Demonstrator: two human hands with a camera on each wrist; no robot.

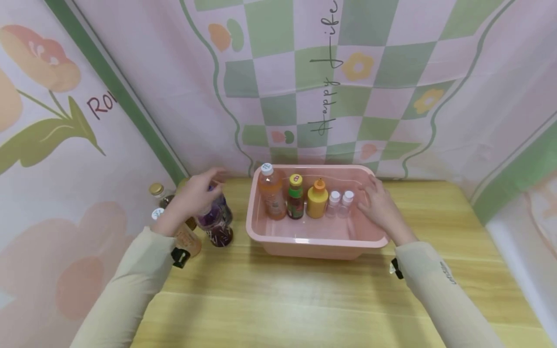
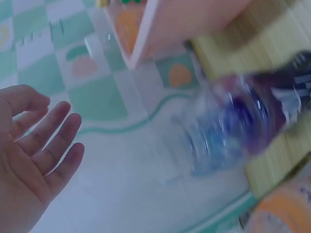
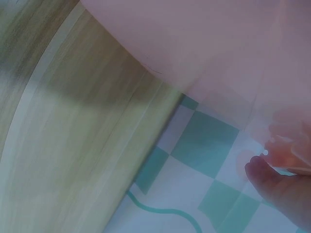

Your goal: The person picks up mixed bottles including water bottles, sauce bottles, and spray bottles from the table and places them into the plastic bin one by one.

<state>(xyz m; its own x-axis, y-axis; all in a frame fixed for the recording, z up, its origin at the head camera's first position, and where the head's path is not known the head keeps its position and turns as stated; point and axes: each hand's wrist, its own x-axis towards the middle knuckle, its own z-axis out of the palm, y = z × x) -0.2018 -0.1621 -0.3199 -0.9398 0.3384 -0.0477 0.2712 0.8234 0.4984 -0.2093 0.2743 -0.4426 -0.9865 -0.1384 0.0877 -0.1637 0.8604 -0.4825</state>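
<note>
A pink tub (image 1: 319, 244) stands on the wooden table (image 1: 283, 299). A row of bottles stands inside it: an orange drink (image 1: 271, 192), a red bottle with a yellow cap (image 1: 295, 198), a yellow bottle (image 1: 317, 199) and two small clear bottles (image 1: 340, 203). My right hand (image 1: 377, 205) lies over the tub's right rim, fingers inside and thumb (image 3: 272, 182) outside the wall (image 3: 204, 43). My left hand (image 1: 197, 193) hovers by the top of a purple bottle (image 1: 216, 220) left of the tub. In the left wrist view that hand (image 2: 34, 150) has straight fingers, apart from the blurred purple bottle (image 2: 243, 126).
Two more bottles stand at the table's left edge, one with a gold cap (image 1: 156, 189) and one with an orange label (image 1: 189, 241) under my left wrist. A patterned cloth backdrop (image 1: 330, 96) closes in the back and both sides. Bare wood stretches in front of the tub.
</note>
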